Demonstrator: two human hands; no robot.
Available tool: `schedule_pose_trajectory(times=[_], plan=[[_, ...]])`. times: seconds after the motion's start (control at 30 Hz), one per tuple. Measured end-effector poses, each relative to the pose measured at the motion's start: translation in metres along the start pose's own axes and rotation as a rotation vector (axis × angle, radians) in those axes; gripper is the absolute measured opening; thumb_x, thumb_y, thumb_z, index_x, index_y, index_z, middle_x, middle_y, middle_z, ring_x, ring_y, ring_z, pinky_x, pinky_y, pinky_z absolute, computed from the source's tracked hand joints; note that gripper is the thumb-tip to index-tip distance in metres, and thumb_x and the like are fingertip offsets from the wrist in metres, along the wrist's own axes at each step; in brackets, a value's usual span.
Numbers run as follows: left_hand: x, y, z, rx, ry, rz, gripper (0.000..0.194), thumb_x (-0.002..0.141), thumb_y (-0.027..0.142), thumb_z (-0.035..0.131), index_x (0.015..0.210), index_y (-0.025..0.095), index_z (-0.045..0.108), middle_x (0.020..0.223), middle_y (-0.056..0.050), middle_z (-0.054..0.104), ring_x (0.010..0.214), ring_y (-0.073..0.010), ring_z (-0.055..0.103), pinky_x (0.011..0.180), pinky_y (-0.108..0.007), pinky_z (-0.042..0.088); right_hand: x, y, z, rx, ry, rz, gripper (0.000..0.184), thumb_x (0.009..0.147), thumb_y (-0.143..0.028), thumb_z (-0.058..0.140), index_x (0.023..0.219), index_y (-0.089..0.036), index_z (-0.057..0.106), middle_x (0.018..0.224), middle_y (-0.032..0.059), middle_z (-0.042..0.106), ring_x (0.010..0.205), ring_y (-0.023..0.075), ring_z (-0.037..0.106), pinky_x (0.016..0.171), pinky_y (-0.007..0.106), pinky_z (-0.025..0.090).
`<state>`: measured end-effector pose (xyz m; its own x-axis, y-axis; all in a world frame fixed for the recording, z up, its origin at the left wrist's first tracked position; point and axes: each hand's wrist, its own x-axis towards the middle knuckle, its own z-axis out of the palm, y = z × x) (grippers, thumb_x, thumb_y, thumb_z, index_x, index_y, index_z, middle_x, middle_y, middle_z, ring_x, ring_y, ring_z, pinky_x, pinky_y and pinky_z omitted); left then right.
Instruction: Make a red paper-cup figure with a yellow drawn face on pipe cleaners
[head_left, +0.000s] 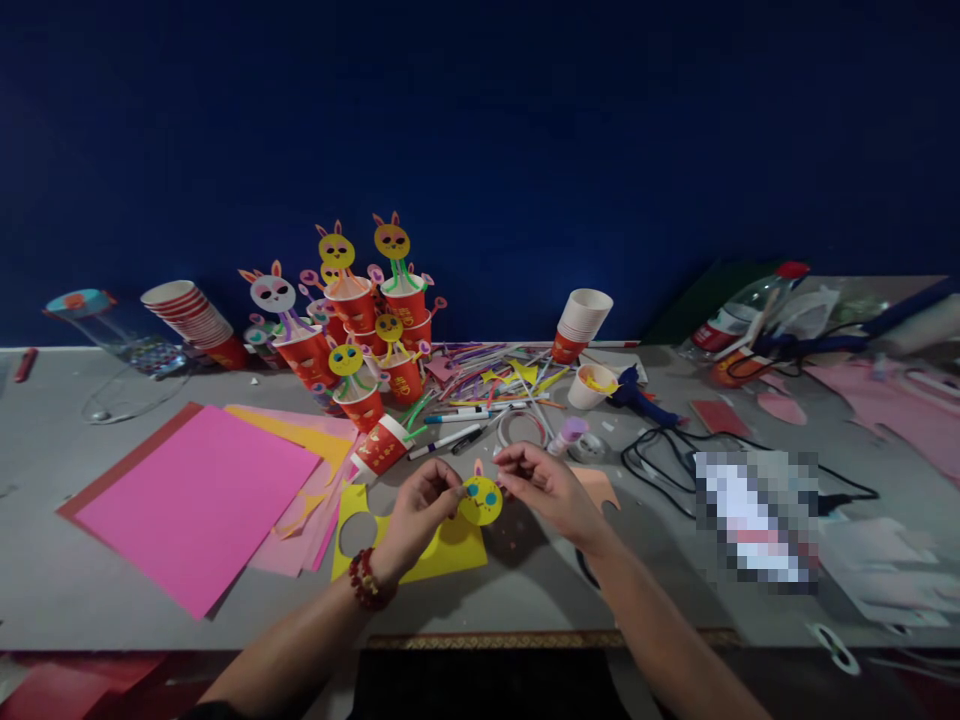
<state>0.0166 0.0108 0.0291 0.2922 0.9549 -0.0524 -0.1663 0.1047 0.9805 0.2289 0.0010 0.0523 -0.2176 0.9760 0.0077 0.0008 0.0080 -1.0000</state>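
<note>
While left hand [420, 510] fingers pinch yellow paper face [481, 503] over desk [255, 610], near-edge middle, pink ear [478, 467] toward far edge, long axis near-to-far, right hand [553, 497] fingers beside it, can't tell if gripping

- No word, number or brand can be read anywhere on the table [45, 560].
- Gold characters show on the front of an upright red cup [405, 382], left of the middle of the table's far edge; too small to read.
- Gold marks also stand on the tilted red cup [384, 446] just nearer the table's front edge; not legible.
- A red-and-white label [712, 333] wraps the clear bottle [750, 297] at the far edge, toward the right corner; its print is blurred.
- A small purple heart sign sits on a pink paper disc [310, 278] among the far-edge cups.
</note>
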Motion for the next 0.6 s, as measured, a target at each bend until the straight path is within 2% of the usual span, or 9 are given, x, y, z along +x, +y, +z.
schedule_pose_trajectory(times=[0.23, 0.6], plan=[[-0.0001, -0.0009, -0.0008, 0.010, -0.001, 0.001, 0.029, 0.081, 0.041, 0.075, 0.078, 0.017, 0.059, 0.073, 0.001, 0.056, 0.061, -0.0100, 0.049, 0.057, -0.021, 0.041, -0.0035, -0.0051, 0.0013, 0.035, -0.025, 0.024, 0.035, 0.082, -0.036, 0.076, 0.110, -0.022, 0.062, 0.093, 0.0021, 0.064, 0.082, 0.0164, 0.062, 0.076, 0.028, 0.050], [-0.0003, -0.0014, -0.0012, 0.005, -0.007, 0.005, 0.028, 0.081, 0.039, 0.075, 0.079, 0.017, 0.059, 0.073, 0.001, 0.056, 0.061, -0.0099, 0.048, 0.057, -0.021, 0.040, -0.0038, -0.0065, 0.0067, 0.003, 0.034, 0.013, 0.029, 0.083, -0.033, 0.074, 0.106, -0.022, 0.063, 0.089, 0.0011, 0.063, 0.077, 0.0149, 0.059, 0.072, 0.026, 0.049]])
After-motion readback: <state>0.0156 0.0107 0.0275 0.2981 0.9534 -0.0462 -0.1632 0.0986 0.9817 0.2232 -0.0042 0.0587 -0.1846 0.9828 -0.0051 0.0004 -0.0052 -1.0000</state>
